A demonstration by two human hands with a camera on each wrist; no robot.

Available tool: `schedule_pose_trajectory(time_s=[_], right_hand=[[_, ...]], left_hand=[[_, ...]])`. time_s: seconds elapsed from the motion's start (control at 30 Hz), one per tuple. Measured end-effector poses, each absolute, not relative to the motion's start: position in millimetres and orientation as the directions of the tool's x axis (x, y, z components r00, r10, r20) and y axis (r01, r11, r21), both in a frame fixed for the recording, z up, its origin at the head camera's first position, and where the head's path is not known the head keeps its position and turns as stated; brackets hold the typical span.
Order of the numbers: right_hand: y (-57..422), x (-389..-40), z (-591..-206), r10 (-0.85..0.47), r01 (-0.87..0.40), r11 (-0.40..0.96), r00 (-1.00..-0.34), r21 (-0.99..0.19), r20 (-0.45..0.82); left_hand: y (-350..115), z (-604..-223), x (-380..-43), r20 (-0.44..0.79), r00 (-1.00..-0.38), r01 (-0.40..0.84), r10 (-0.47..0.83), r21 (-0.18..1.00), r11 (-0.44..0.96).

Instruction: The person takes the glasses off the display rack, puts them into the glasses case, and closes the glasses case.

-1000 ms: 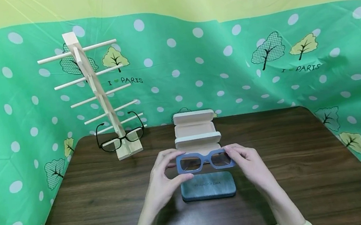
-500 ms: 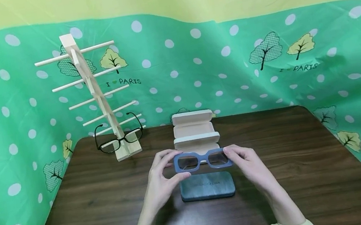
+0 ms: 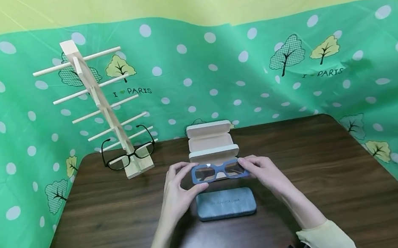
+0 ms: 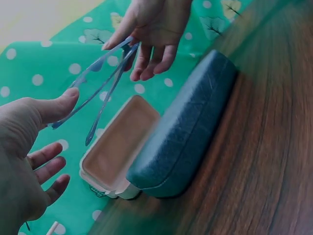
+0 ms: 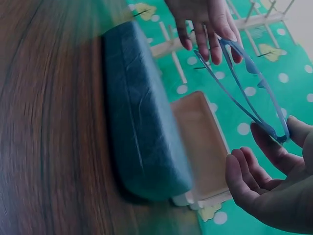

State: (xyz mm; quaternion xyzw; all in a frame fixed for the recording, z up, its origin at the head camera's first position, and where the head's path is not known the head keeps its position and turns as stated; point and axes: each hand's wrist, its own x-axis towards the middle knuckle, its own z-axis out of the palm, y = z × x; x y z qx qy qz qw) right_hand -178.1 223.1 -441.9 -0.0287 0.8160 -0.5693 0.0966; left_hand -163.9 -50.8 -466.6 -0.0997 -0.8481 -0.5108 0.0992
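Observation:
A pair of blue square-framed eyeglasses (image 3: 219,168) is held up between both hands, lenses facing the person. My left hand (image 3: 176,196) pinches its left end between thumb and fingers; the right hand (image 3: 265,169) pinches the right end. Both wrist views show the temples of the eyeglasses (image 4: 103,113) reaching back behind the front. Below the eyeglasses a closed teal glasses case (image 3: 226,204) lies on the table. Just behind them stands an open white glasses case (image 3: 214,152), its lower part mostly hidden in the head view.
Another open white glasses case (image 3: 208,129) stands at the table's back edge. To the left, a tall wooden rack (image 3: 100,100) with several pegs carries black-framed eyeglasses (image 3: 128,156) low down. A green dotted cloth (image 3: 237,67) hangs behind the dark wooden table (image 3: 332,189).
Both hands have moved slightly away from the person with the blue eyeglasses, widening the gap to the teal case in the head view. The head view has shifted a little.

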Motion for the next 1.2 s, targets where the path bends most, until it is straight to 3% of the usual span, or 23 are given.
schedule_pose_trajectory(time_s=[0.47, 1.2], right_hand=[[222, -213, -466, -0.131, 0.162, 0.367, -0.966, -0.916, -0.223], [220, -233, -485, -0.027, 0.196, 0.492, -0.971, -0.848, -0.239]], left_hand=[[-47, -492, -190, 0.355, -0.932, 0.325, 0.077, 0.719, 0.614], [-48, -508, -210, 0.361, -0.926, 0.320, 0.115, 0.584, 0.746]])
